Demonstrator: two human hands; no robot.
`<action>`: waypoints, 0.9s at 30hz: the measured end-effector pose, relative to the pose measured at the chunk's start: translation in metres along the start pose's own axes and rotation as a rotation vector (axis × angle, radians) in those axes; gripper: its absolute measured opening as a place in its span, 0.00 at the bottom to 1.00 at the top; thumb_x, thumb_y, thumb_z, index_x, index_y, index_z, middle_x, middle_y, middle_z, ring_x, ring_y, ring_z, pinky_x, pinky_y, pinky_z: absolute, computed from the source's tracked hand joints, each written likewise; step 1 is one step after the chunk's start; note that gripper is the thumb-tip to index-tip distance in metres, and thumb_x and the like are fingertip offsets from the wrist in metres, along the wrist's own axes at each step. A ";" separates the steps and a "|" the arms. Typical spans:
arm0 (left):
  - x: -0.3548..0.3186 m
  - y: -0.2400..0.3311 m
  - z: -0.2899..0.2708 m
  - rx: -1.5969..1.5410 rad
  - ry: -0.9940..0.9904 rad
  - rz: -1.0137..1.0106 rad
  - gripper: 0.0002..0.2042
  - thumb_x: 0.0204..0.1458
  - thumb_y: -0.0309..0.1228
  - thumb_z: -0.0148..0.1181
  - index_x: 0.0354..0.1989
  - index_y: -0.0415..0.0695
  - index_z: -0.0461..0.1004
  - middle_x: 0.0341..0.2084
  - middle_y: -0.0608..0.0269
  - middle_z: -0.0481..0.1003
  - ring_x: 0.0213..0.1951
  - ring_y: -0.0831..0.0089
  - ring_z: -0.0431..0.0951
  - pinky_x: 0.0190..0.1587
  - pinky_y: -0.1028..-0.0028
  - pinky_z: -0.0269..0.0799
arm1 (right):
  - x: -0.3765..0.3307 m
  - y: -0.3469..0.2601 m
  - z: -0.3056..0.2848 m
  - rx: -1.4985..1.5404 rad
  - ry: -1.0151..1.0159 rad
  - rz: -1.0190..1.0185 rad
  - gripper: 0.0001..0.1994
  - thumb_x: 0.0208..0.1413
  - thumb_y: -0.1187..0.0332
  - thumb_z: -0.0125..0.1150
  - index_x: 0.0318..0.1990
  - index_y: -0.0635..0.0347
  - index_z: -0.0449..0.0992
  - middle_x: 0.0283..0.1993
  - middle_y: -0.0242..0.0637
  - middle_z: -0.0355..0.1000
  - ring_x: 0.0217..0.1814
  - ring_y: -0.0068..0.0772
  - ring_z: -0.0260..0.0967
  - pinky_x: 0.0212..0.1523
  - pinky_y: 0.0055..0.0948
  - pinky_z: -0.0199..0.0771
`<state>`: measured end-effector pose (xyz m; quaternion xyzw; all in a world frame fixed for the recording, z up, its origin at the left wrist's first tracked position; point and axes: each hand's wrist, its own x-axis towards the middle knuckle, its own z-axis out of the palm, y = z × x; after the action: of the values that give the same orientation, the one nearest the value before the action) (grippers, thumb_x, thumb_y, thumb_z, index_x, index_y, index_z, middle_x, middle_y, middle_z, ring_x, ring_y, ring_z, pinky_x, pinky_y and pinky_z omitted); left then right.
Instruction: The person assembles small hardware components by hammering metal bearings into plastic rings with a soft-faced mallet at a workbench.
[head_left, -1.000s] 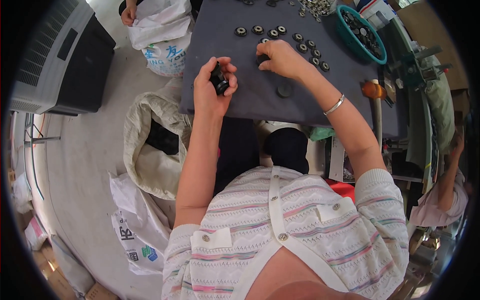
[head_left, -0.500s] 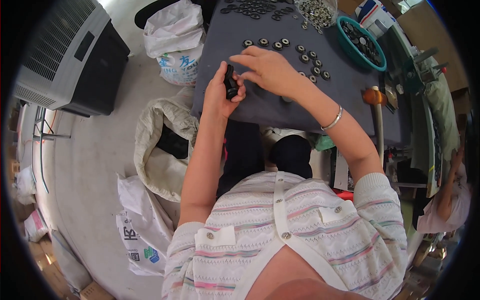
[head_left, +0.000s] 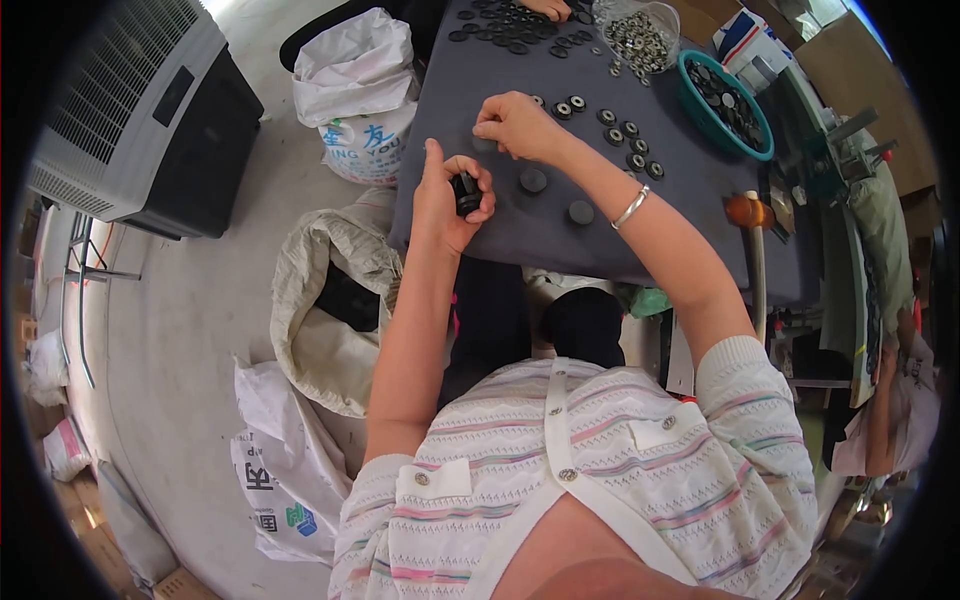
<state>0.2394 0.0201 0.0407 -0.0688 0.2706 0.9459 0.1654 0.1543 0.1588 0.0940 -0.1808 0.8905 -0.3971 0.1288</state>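
Note:
My left hand [head_left: 450, 200] is curled around a small stack of black round discs [head_left: 466, 193], held just off the table's near left edge. Farther in over the table, my right hand [head_left: 522, 127] pinches with thumb and fingers at a dark disc [head_left: 484, 145], partly hidden under the fingertips. Whether that disc rests on the cloth I cannot tell. Two plain dark discs, one [head_left: 532, 180] nearer the right hand and another [head_left: 580, 212] toward me, lie flat in a slanting row. Beyond them sit several black discs with metal centres [head_left: 607, 117].
On the grey-covered table [head_left: 680, 215] are a teal basin [head_left: 765, 150] of black discs, a clear tub [head_left: 668, 20] of small metal parts, and a mallet [head_left: 748, 211]. Another person's hand [head_left: 548, 8] is among black discs at the far edge. Sacks [head_left: 300, 370] stand left.
My right hand has moved away from the left and closed on a disc over the table. Two plain discs now show on the cloth. Another person's hand has appeared at the far edge.

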 end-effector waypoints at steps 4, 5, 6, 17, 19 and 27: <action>0.009 0.006 -0.005 -0.083 0.019 0.131 0.27 0.63 0.53 0.33 0.24 0.41 0.65 0.19 0.54 0.66 0.15 0.67 0.65 0.13 0.77 0.51 | 0.014 0.020 0.002 -0.184 -0.054 -0.009 0.08 0.49 0.71 0.60 0.32 0.70 0.75 0.23 0.45 0.73 0.22 0.34 0.72 0.24 0.31 0.72; 0.011 0.010 -0.004 -0.136 0.045 0.180 0.26 0.63 0.51 0.33 0.25 0.40 0.65 0.20 0.54 0.66 0.17 0.67 0.65 0.14 0.77 0.53 | 0.014 0.022 0.002 -0.186 -0.058 -0.009 0.08 0.49 0.71 0.60 0.32 0.70 0.75 0.23 0.45 0.73 0.22 0.34 0.72 0.24 0.31 0.72; 0.015 0.013 -0.004 -0.188 0.071 0.228 0.25 0.63 0.50 0.34 0.26 0.40 0.66 0.21 0.55 0.66 0.19 0.67 0.65 0.15 0.78 0.54 | 0.013 0.025 0.002 -0.314 -0.050 -0.153 0.08 0.49 0.71 0.60 0.34 0.68 0.75 0.25 0.44 0.72 0.26 0.38 0.72 0.28 0.33 0.72; 0.029 0.005 -0.001 -0.229 0.126 0.235 0.20 0.64 0.44 0.38 0.29 0.40 0.66 0.22 0.54 0.68 0.18 0.65 0.67 0.15 0.76 0.55 | 0.031 0.033 -0.041 -0.607 0.143 -0.327 0.16 0.44 0.69 0.64 0.43 0.62 0.75 0.39 0.46 0.70 0.45 0.48 0.69 0.46 0.38 0.69; 0.028 0.004 -0.002 -0.216 0.080 0.246 0.19 0.63 0.43 0.38 0.29 0.40 0.66 0.22 0.54 0.68 0.18 0.65 0.68 0.15 0.76 0.55 | 0.041 0.033 -0.044 -0.632 0.128 -0.283 0.16 0.44 0.69 0.64 0.43 0.63 0.75 0.40 0.47 0.71 0.46 0.48 0.69 0.47 0.39 0.69; 0.028 0.005 -0.007 -0.203 0.046 0.231 0.18 0.63 0.42 0.39 0.30 0.40 0.66 0.23 0.53 0.68 0.18 0.65 0.69 0.15 0.76 0.55 | 0.059 0.042 -0.036 -0.737 -0.010 -0.304 0.14 0.44 0.71 0.65 0.40 0.66 0.77 0.38 0.50 0.74 0.45 0.49 0.72 0.48 0.39 0.71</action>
<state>0.2114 0.0203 0.0312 -0.0752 0.1834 0.9793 0.0416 0.0785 0.1837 0.0811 -0.3467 0.9358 -0.0646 -0.0006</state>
